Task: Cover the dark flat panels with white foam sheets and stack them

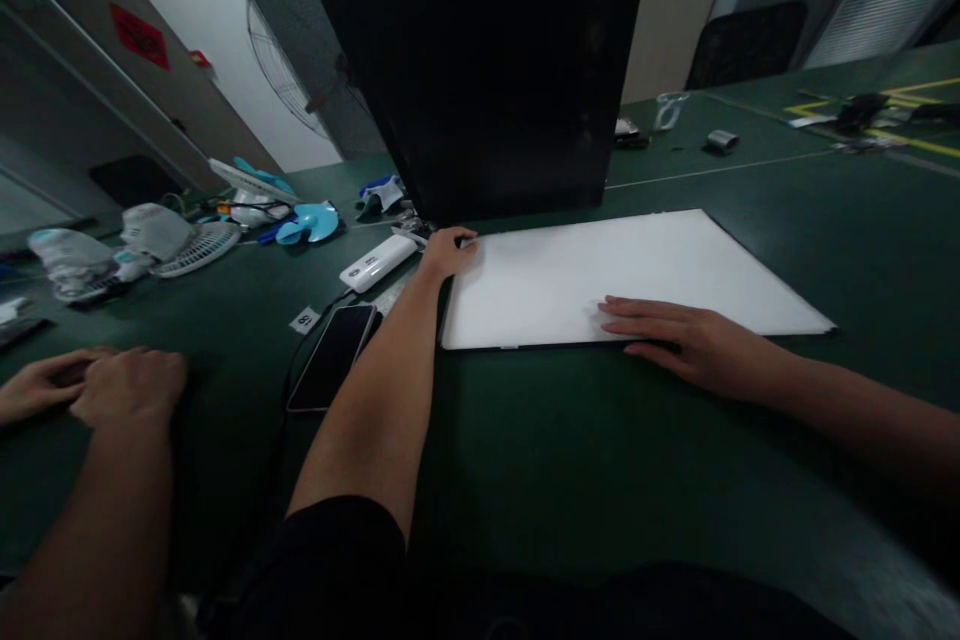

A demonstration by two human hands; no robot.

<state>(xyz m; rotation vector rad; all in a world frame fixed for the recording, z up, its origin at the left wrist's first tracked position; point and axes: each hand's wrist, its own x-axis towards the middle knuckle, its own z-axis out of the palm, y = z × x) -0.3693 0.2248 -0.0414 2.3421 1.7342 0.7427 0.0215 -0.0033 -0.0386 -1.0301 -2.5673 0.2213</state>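
Note:
A thin white panel (570, 265) with a dark rim lies flat on the green table. At its far left corner, my left hand (448, 253) is closed, thumb and forefinger pinching the white edge there. Whether they hold the whole panel or only a top sheet is hard to make out. My right hand (686, 340) rests open near the panel's front edge, its fingers stretched out over the white surface.
Behind the panel stands a large black screen-like board (510, 70). A phone (334, 358) and a white power bank (379, 262) lie beside my left arm. Fan parts with blue blades (307, 222) are farther left. Another person's hands (127, 385) rest on the green tabletop (517, 480).

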